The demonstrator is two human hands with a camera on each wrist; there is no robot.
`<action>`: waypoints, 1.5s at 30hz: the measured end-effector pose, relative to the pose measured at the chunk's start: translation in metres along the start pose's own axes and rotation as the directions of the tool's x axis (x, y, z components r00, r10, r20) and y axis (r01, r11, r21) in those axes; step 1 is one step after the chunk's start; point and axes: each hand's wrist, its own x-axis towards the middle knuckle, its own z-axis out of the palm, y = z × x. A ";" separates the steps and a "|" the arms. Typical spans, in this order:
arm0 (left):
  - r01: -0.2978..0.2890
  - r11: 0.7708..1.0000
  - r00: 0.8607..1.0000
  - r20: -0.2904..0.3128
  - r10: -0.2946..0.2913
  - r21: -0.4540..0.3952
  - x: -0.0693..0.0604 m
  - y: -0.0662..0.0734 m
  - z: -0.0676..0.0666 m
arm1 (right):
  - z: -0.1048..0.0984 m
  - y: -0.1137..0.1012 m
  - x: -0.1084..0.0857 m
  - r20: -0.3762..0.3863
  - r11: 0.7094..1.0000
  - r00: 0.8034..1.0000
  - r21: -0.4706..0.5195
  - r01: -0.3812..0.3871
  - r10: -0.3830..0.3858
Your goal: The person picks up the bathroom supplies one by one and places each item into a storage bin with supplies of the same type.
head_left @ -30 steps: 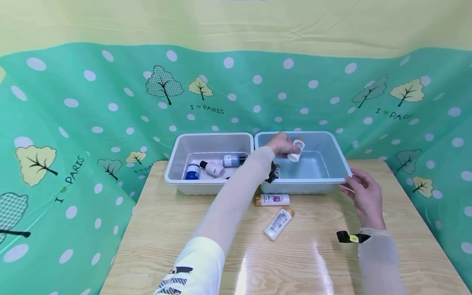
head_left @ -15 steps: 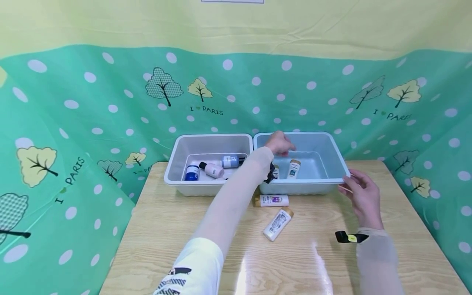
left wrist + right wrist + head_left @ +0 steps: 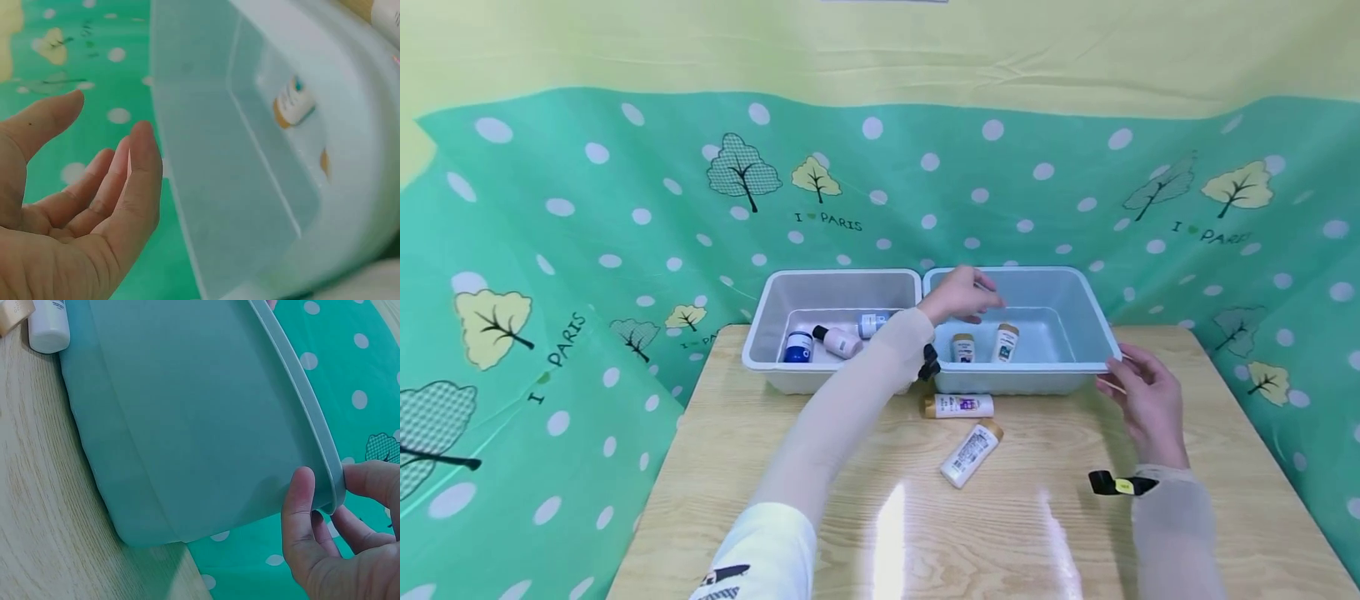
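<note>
My left hand (image 3: 962,296) hovers over the left part of the pale blue bin (image 3: 1022,367), fingers loosely spread and holding nothing. In the left wrist view its thumb and fingers are well apart. Two white bottles with gold caps lie in that bin: one bottle (image 3: 964,348) at the front left, the other bottle (image 3: 1004,343) to its right. At the front right corner my right hand (image 3: 1146,404) pinches the bin's rim (image 3: 306,394) between thumb and fingers. On the table before the bin lie a white bottle (image 3: 962,406) with a purple print and another white bottle (image 3: 972,454).
A grey bin (image 3: 820,367) stands directly left of the blue one. Inside it are a dark blue jar (image 3: 799,347), a pink bottle (image 3: 839,342) with a black cap and a light blue bottle (image 3: 871,323), partly hidden by my left arm. A green curtain (image 3: 880,183) hangs behind.
My left hand has let go of the white bottle, which now lies in the blue bin. The left arm has shifted slightly left, uncovering the other bottle there. My right hand keeps the rim.
</note>
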 end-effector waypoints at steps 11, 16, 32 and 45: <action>-0.102 0.995 0.994 0.037 0.102 0.002 -0.063 -0.011 -0.011 | -0.005 -0.003 -0.001 0.022 1.000 1.000 0.028 0.000 -0.001; -0.112 0.993 0.993 0.028 0.112 -0.026 -0.091 -0.024 -0.010 | -0.007 -0.002 -0.002 0.035 0.999 0.999 0.043 0.006 -0.008; -0.066 0.994 0.996 0.051 0.071 -0.089 -0.147 -0.099 0.024 | -0.006 -0.002 -0.005 0.041 0.998 0.999 0.056 -0.006 0.003; 0.038 0.998 0.999 -0.019 -0.039 -0.046 -0.151 -0.151 0.066 | -0.002 -0.001 -0.004 0.044 0.996 0.999 0.090 -0.017 0.013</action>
